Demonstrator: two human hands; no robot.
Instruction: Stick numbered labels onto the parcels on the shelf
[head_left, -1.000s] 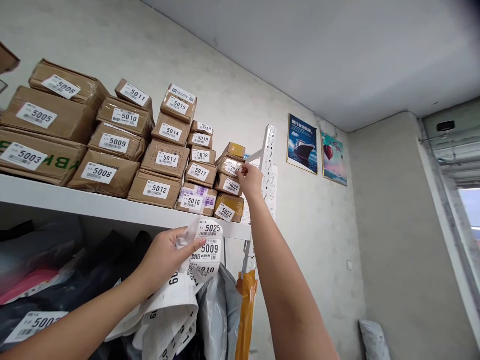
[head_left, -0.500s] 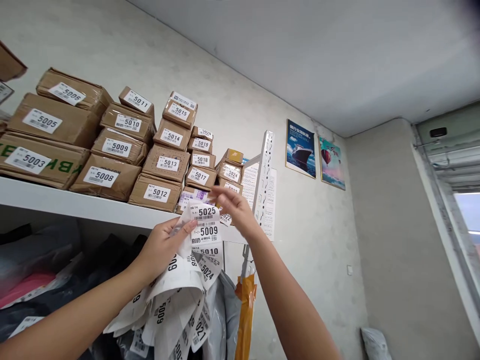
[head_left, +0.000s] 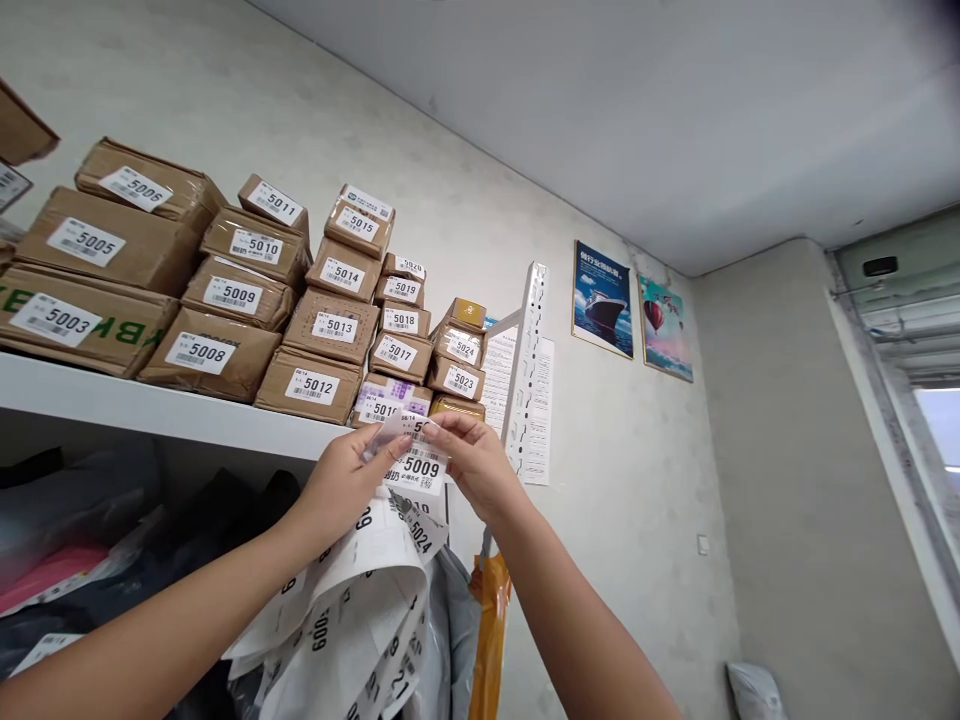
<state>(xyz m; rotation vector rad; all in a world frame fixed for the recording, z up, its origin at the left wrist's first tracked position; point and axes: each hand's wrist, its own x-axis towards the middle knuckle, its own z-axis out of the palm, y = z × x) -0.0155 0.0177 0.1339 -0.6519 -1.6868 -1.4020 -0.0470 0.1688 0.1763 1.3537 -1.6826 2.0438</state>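
Observation:
A long strip of printed number labels (head_left: 421,470) hangs between my hands, its upper end reading 5009. My left hand (head_left: 349,475) pinches it from the left, thumb on the front. On the other side, the thumb and fingers of my right hand (head_left: 472,455) close on the top label and cover part of its number. More of the strip droops in loops below my left hand. Just behind my hands, small labelled cartons (head_left: 401,352) stand stacked at the right end of the white shelf (head_left: 150,408).
Larger numbered cartons (head_left: 202,350) fill the shelf to the left. Bagged parcels (head_left: 45,530) lie underneath. A metal upright (head_left: 527,360) with orange tape (head_left: 491,630) rises right of my hands. Posters (head_left: 602,300) hang on the wall behind.
My right hand has come down from the cartons onto the top label and now grips it. The carton marked 5023 has come into fuller view. The label strip has shifted slightly right.

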